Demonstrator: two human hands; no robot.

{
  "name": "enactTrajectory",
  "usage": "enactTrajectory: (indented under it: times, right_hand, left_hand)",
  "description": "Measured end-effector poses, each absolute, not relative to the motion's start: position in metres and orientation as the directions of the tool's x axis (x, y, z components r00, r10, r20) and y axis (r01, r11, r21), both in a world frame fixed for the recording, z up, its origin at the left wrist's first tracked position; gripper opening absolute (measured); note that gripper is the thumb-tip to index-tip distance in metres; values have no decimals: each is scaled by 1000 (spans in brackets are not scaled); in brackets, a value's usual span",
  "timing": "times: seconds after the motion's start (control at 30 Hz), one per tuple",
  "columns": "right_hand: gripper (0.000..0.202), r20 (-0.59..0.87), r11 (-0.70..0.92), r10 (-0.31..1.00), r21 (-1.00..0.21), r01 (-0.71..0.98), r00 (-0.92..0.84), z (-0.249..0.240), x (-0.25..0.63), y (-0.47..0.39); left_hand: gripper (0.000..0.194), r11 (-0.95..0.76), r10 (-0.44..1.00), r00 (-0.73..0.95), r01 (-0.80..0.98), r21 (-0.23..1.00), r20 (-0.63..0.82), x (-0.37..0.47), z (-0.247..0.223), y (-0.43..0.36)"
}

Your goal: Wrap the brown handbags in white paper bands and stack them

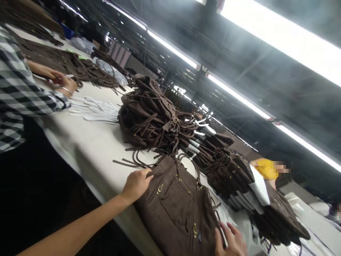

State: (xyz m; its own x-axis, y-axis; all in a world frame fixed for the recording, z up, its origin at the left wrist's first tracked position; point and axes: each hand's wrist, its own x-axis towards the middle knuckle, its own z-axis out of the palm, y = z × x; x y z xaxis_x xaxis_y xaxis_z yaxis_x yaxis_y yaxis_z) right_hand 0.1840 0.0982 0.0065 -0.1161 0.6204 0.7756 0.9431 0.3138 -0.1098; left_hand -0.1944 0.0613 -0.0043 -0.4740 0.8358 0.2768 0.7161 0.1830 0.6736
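A dark brown handbag (177, 208) with brass buckles, zips and thin straps lies on the white-covered table in front of me. My left hand (137, 185) pinches its upper left edge between thumb and fingers. At the bag's lower right edge is my right hand (231, 240), thumb on the near side and curled fingers beyond, closed on the edge and a thin strap. The bag's lower end runs out of view. Just past the bag's top rises a heap of similar brown bags (149, 113) with tangled straps.
More brown bags with white wrapping (259, 185) are stacked on the right. White strips (96, 108) lie on the table (87, 142) at left. Beside them a co-worker in a checked sleeve (34, 90) handles brown pieces. Someone in yellow (266, 168) is farther back.
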Motion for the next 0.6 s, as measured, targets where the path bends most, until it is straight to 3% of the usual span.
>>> enactTrajectory:
  times: [0.1,0.17,0.27,0.33,0.47,0.6]
  right_hand:
    - [34,616,609,681,-176,773,-396,46,109,117]
    - [33,506,753,637,-246,611,-582,59,48,134]
    - [35,368,817,565,-372,441,-738,60,-31,166]
    - [42,249,815,543,-386,432,-802,54,-69,187]
    - [65,53,800,581,-218,558,-812,39,-108,216]
    - [75,149,761,644,-24,649,-750,32,-119,223]
  left_hand:
    - [25,215,791,-547,668,713,274,-191,-8,58]
    - [31,193,760,-563,672,715,325,-187,-10,55]
    - [31,119,706,-539,729,674,459,-183,-14,50]
    - [31,90,690,-517,756,649,507,-182,-17,45]
    - [29,62,714,-481,767,638,509,-185,-16,35]
    - [22,86,755,-463,771,631,463,-194,-5,27]
